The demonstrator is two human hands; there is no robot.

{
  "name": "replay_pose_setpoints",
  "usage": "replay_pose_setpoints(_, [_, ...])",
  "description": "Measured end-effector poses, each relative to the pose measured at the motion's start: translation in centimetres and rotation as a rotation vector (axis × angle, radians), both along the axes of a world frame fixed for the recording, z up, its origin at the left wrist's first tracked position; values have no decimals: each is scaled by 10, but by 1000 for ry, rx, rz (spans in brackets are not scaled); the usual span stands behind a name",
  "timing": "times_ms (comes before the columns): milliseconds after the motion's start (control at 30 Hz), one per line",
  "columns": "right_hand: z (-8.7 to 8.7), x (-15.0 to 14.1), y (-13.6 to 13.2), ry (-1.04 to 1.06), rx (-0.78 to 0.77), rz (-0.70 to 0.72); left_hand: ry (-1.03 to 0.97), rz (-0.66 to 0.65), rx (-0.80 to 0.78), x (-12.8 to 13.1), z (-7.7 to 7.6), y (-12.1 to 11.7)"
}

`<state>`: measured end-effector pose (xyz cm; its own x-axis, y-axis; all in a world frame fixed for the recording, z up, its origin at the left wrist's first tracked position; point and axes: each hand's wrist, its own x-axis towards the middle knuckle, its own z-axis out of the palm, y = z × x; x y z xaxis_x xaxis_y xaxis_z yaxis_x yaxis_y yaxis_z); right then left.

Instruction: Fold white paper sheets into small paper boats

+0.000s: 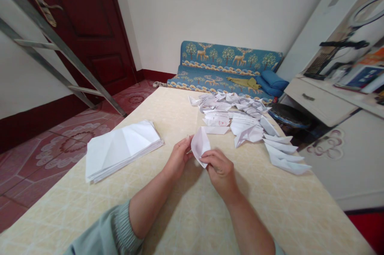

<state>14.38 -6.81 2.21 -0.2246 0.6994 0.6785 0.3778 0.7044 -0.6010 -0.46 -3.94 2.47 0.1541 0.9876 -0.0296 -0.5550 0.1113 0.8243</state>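
The left hand (178,158) and right hand (221,172) are held close together above the middle of the surface (288,215), fingers curled inward and facing each other. The bare left forearm (147,211) and right forearm (249,223) angle inward toward them, with a ribbed pale green sleeve cuff (123,223) pushed back below the left elbow.

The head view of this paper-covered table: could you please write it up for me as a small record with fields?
left hand: Left hand, fingers against one edge of a folded white paper
right hand: Right hand, pinching the paper's lower end
left of hands: stack of folded white sheets on a cream-covered table
far side: pile of folded paper pieces
right side: pointed folded paper pieces
beyond table: blue deer-patterned sofa
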Motion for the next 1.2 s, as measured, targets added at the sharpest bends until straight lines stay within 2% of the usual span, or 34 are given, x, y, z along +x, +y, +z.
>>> replay_pose_setpoints(200, [2,-1,-4,13,-62,61,-35,54,-12,-9,3,5])
replay_pose_setpoints(400, [2,-2,-5,9,-108,89,-152,-12,-17,-9,5,3])
replay_pose_setpoints(567, [7,-2,-7,-69,-106,148,-153,6,-19,-9,1,4])
replay_pose_setpoints(633, [9,-1,-9,-44,-74,104,-123,9,-13,-9,0,4])
replay_pose_setpoints(800, [12,-2,-11,181,-97,-164,-4,-78,15,-6,2,-1])
replay_pose_setpoints(900, [13,-5,-10,216,-155,-144,42,-157,53,-2,2,-7])
replay_pose_setpoints(1000, [15,-6,-10,208,-131,-135,61,-223,68,2,2,-10])
replay_pose_setpoints(1200, [17,-5,-11,242,-105,-134,-40,-241,73,4,4,-12])
